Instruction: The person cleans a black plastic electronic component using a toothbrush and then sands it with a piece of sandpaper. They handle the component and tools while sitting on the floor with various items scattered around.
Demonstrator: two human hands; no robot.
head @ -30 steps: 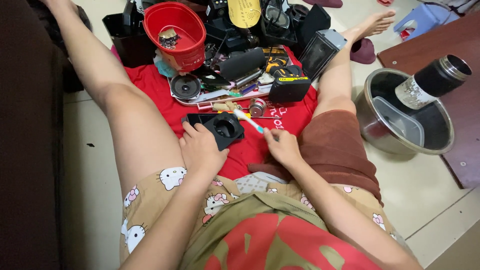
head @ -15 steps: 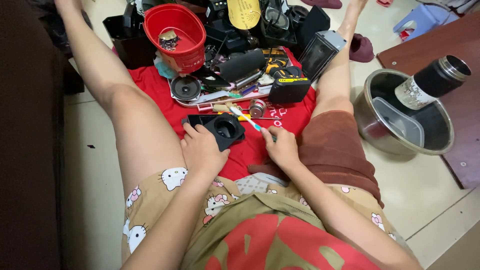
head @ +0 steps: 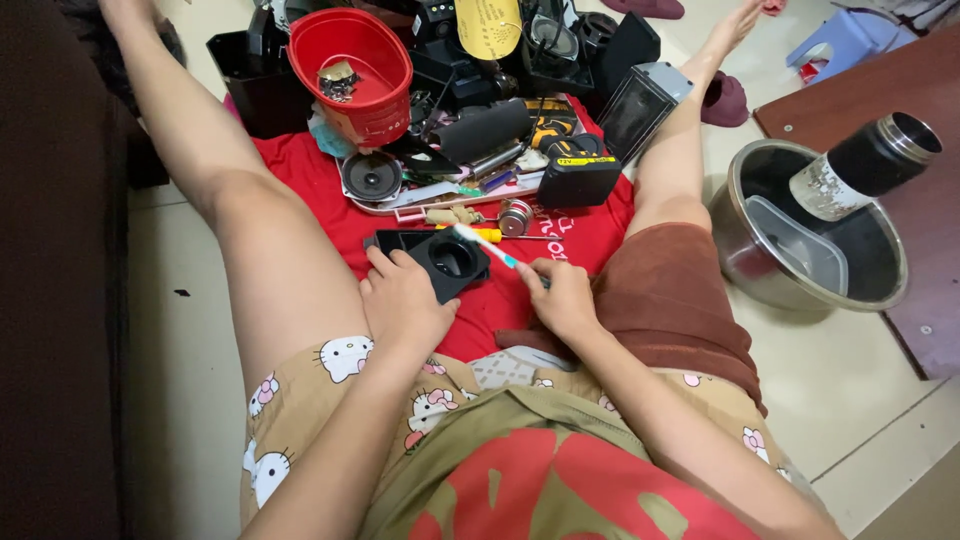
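Black housing (head: 440, 258) with round opening: lay on red cloth (head: 580, 235), centre of view. Left hand (head: 402, 300) at its 7 o'clock, fingers curled over its near edge. Toothbrush (head: 488, 245) at its 3 o'clock, bristles at its rim, pinched in right hand (head: 556, 296). Red basin (head: 352, 70) at 11 o'clock; steel pot (head: 810, 240) at 3 o'clock, well apart.

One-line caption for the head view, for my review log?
Left hand steadies a black plastic panel with round opening on red cloth; right hand holds a white-and-blue toothbrush.
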